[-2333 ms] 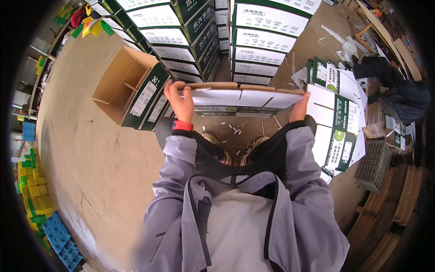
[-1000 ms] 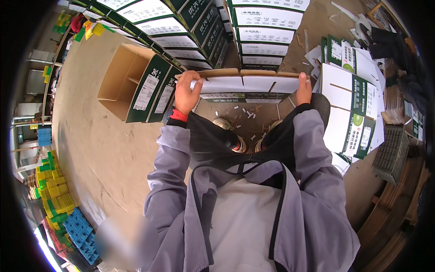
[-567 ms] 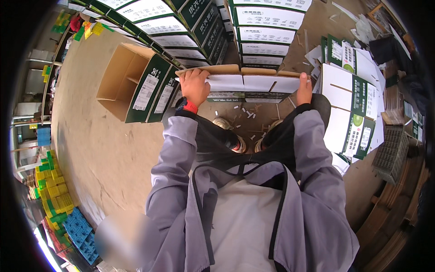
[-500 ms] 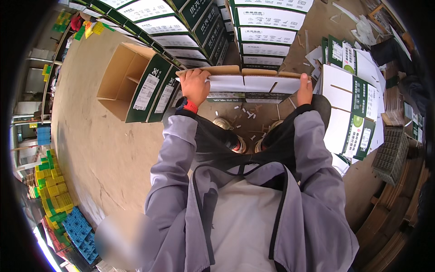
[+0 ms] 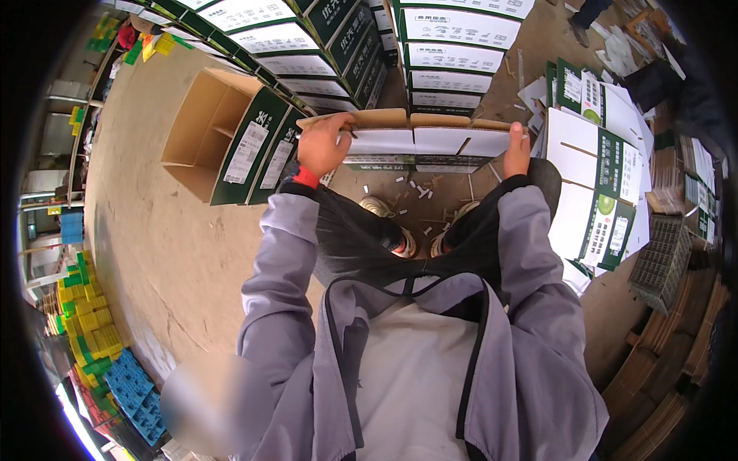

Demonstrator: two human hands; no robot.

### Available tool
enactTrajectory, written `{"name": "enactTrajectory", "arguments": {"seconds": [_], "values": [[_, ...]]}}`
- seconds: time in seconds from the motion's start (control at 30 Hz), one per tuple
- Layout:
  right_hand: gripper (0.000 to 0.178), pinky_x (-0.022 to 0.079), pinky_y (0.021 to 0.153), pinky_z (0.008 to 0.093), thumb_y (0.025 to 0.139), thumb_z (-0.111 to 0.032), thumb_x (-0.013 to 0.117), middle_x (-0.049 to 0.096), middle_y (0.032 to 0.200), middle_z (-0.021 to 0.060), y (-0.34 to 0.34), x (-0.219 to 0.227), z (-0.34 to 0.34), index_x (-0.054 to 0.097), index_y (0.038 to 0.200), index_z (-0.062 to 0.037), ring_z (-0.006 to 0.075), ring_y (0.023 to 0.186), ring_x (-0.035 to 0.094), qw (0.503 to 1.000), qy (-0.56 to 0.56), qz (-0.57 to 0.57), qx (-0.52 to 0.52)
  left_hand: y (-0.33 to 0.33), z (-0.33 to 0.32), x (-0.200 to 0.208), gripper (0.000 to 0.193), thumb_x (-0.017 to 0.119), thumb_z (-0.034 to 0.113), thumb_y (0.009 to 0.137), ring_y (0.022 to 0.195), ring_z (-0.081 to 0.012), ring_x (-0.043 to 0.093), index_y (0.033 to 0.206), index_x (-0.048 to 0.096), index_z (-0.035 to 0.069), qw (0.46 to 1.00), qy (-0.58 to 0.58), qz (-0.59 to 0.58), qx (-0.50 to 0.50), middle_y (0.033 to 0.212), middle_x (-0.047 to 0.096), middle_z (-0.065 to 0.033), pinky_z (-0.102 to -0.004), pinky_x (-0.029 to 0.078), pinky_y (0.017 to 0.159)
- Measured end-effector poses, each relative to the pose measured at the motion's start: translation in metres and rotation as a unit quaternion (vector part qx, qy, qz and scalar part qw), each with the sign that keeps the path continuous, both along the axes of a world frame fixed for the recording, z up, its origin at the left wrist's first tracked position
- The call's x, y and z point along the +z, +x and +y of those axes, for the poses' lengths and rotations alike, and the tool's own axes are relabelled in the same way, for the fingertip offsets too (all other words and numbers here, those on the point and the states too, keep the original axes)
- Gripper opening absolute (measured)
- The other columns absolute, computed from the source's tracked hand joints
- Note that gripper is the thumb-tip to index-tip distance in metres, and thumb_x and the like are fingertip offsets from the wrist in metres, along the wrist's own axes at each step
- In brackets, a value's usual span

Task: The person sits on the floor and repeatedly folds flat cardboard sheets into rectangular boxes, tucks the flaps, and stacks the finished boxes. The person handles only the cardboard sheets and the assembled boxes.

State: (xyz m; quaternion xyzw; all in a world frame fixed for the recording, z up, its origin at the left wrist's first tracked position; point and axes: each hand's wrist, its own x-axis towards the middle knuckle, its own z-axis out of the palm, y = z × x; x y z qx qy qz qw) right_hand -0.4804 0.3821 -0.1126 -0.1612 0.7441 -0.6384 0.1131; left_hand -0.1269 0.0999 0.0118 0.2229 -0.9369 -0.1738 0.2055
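Observation:
A cardboard carton (image 5: 380,140), white with brown inner edges and a green lower side, stands upright in front of my knees. My left hand (image 5: 324,146), with a red band at the wrist, is curled over its top left corner. At the opposite end, my right hand (image 5: 517,152) grips the edge, thumb up and the other fingers partly hidden. Slots cut the carton's upper flaps. Left of it an open green-and-white box (image 5: 244,150) lies on its side, its brown inside showing; my left hand is near its right edge.
Tall stacks of green-and-white boxes (image 5: 453,60) rise ahead. Flattened cartons (image 5: 573,184) lie at my right beside a grey crate (image 5: 659,261). Paper scraps (image 5: 421,190) litter the floor between my feet. Yellow crates (image 5: 96,319) and blue pallets (image 5: 134,392) stand far left. Another person's leg (image 5: 588,11) shows top right.
My left hand and forearm have shifted a little to the left, with the fingers higher on the corner. My right hand stays put. Another person's leg has come into view at top right.

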Motion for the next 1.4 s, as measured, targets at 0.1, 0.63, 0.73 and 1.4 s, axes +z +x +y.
{"name": "enactTrajectory", "arguments": {"seconds": [0.1,0.63,0.73,1.4], "values": [[0.079,0.047,0.104,0.0410,0.102,-0.064,0.062,0.067,0.130,0.0243,0.006,0.007,-0.008,0.062,0.134,0.0083,0.0327,0.119,0.063,0.996,0.065,0.035,-0.050,0.013,-0.026,0.000,0.033,0.075,0.025,0.094,0.101,-0.0352,0.074,0.122,0.067,0.009,0.982,0.169,0.008,0.080,0.104,0.079,-0.0120,-0.0463,0.058,0.083],[0.096,0.044,0.112,0.0365,0.082,-0.026,0.079,0.055,0.147,0.0166,0.012,0.041,-0.013,0.028,0.158,0.0026,0.0293,0.131,0.055,0.982,-0.003,-0.188,0.008,-0.063,-0.052,0.031,0.041,0.065,0.048,0.100,0.105,-0.0408,0.073,0.106,0.077,0.009,0.933,-0.071,-0.351,-0.018,0.107,0.078,-0.0176,-0.0554,0.058,0.088],[0.082,0.047,0.107,0.0517,0.085,-0.021,0.067,0.053,0.150,0.0113,0.016,0.092,-0.003,0.036,0.160,-0.0087,0.0290,0.131,0.056,0.964,-0.032,-0.247,0.088,-0.068,-0.038,0.041,0.043,0.060,0.044,0.102,0.102,-0.0437,0.073,0.100,0.078,0.005,0.950,-0.029,-0.309,0.017,0.102,0.078,-0.0210,-0.0550,0.058,0.085],[0.064,0.014,0.129,0.0697,0.108,-0.056,0.049,0.078,0.098,0.0028,0.008,0.157,0.019,0.084,0.082,-0.0094,0.0327,0.132,0.059,0.662,0.181,0.536,0.491,-0.057,0.034,0.027,0.025,0.065,0.021,0.095,0.146,-0.0356,0.051,0.106,0.082,0.008,0.959,0.049,-0.045,-0.275,0.128,0.075,-0.0119,-0.0615,0.024,0.129]]}}
